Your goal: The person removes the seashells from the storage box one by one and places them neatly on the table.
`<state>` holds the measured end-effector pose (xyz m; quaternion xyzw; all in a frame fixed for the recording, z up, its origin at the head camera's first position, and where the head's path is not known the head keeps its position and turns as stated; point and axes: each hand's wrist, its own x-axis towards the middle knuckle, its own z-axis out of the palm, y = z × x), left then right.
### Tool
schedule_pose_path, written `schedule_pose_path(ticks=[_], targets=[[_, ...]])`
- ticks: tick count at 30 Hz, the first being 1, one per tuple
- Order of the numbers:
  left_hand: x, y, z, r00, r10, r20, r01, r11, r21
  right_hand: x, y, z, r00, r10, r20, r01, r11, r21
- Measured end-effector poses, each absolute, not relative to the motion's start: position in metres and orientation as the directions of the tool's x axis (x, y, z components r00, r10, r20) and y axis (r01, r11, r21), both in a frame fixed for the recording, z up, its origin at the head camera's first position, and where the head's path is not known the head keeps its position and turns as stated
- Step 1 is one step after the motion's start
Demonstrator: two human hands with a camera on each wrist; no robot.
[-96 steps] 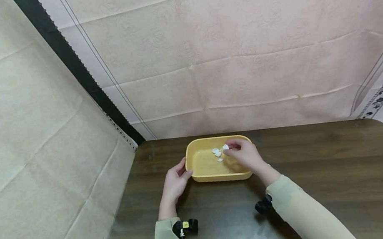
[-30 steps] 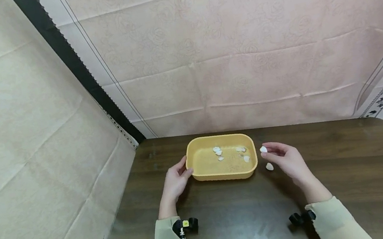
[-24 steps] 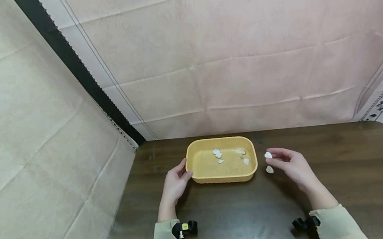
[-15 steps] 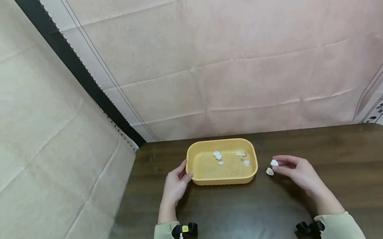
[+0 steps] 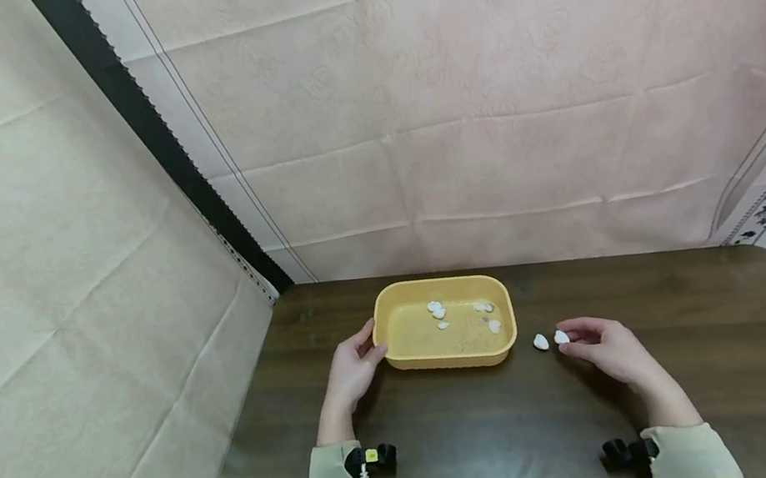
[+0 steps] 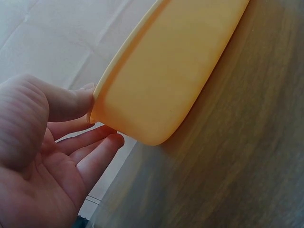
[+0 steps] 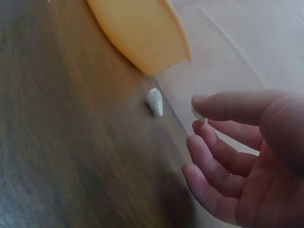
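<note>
A shallow yellow plastic tray (image 5: 441, 358) stands on the table with several small white shells (image 5: 439, 313) lying inside. My left hand (image 5: 350, 371) pinches the tray's left end; in the left wrist view the thumb is at the rim and the fingers lie below it. To the right of the tray, my right hand (image 5: 611, 353) pinches one white shell (image 5: 561, 337) between thumb and fingers. Another white shell (image 5: 540, 342) lies on the table between that hand and the tray; the right wrist view shows ridges on this loose shell (image 7: 155, 102).
The dark wooden table (image 5: 463, 445) carries the tray close to its back edge. Pale cloth (image 5: 486, 129) hangs behind it and another cloth hangs on the left. A black camera (image 5: 381, 457) sits on each wrist.
My right hand has come out of the tray with a shell and moved right and nearer, lowering past the loose shell on the table. My left hand has stayed at the tray.
</note>
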<state>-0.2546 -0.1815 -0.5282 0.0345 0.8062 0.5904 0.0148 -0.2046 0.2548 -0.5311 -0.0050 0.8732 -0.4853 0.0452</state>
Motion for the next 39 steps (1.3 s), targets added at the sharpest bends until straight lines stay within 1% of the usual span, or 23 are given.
schedule_pose_path(ticks=[10,23,39], targets=[[-0.2560,-0.1807,-0.5276,-0.999,0.054,-0.002,0.015,0.324,0.946,-0.2074,0.2538,-0.5367,-0.990,-0.035,-0.134,0.088,0.583,-0.808],[-0.2544,-0.1815,-0.5275,-0.998,0.065,0.022,0.041,0.323,0.945,-0.2128,0.2481,-0.5396,-0.996,-0.006,-0.091,0.065,0.654,-0.754],[-0.2566,-0.1808,-0.5283,-0.998,0.056,-0.009,0.009,0.317,0.948,-0.2137,0.2455,-0.5396,-0.995,0.019,-0.102,0.088,0.665,-0.742]])
